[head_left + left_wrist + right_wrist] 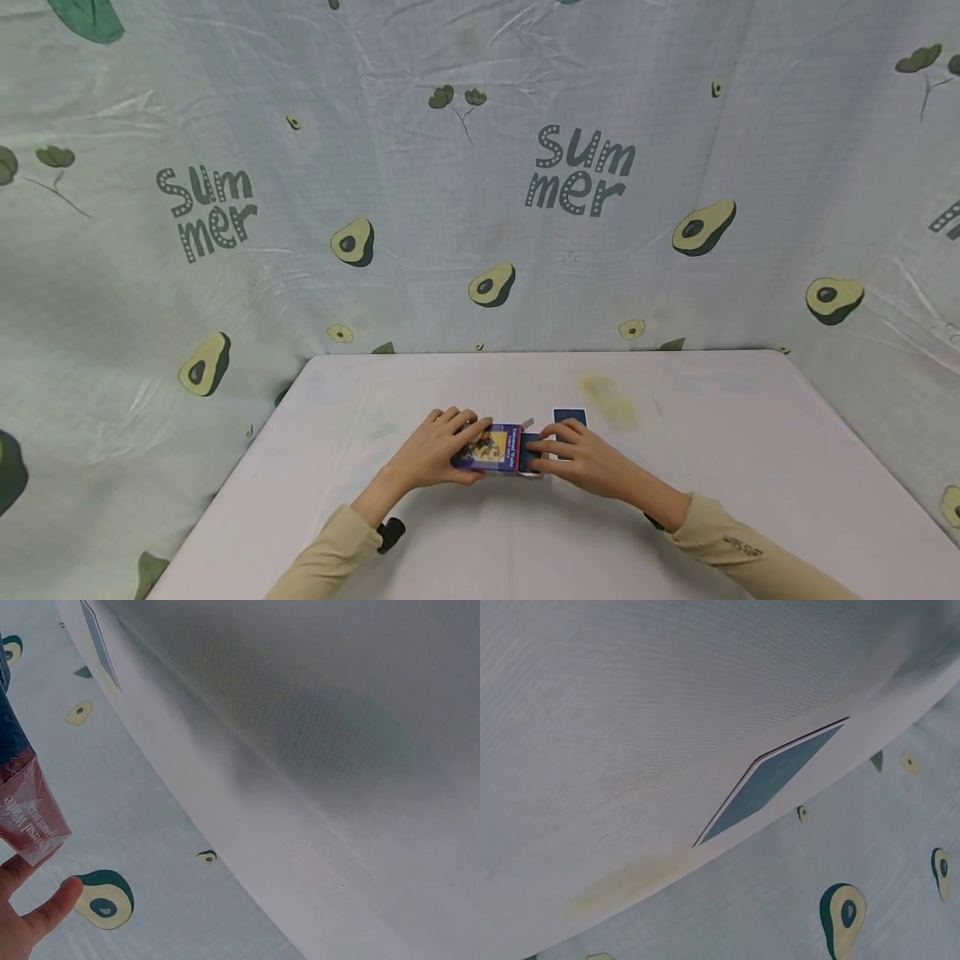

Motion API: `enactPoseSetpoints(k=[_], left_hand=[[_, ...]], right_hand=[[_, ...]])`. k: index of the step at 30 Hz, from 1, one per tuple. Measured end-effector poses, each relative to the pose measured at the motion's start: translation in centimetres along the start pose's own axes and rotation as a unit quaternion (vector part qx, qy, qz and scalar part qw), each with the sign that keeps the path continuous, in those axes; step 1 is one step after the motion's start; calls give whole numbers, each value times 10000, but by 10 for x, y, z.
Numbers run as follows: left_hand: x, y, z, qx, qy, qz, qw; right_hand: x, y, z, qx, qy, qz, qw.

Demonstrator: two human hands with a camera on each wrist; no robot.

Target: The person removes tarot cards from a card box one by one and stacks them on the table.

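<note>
Fingers of the left hand (441, 450) grip the box (489, 447); the right hand (585, 461) touches the cards (528, 456), pinch unclear. Best align both squarely.

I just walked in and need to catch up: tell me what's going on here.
A person is handling a box of cards at a table. The left hand grips the box, and the right hand holds the blue cards sticking partway out of its open end. Whether they are going in or out, I can't tell. Another blue card, or a thin stack, lies flat just beyond the right hand.
</note>
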State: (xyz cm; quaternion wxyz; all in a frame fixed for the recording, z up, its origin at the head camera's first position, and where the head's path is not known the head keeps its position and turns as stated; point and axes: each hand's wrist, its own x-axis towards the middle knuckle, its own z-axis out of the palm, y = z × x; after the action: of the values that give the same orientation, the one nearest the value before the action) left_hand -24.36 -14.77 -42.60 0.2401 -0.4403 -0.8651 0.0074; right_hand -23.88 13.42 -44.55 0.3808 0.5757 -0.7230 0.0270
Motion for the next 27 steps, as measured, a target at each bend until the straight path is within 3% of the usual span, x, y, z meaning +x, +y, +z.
enactPoseSetpoints(k=[10,14,21,27], left_hand=[[-1,1,2,13,47,29,10000],[0,0,2,25,32,60,10000],[1,-2,1,69,41,129,9999],[-2,0,1,137,-1,94,9999]], right_hand=[[-6,-1,-5,332,-159,160,9992],[-4,-2,-5,528,-289,452,9972],[6,-5,-6,373,-510,944,9935],[7,-8,-4,238,-713,1009,9920]])
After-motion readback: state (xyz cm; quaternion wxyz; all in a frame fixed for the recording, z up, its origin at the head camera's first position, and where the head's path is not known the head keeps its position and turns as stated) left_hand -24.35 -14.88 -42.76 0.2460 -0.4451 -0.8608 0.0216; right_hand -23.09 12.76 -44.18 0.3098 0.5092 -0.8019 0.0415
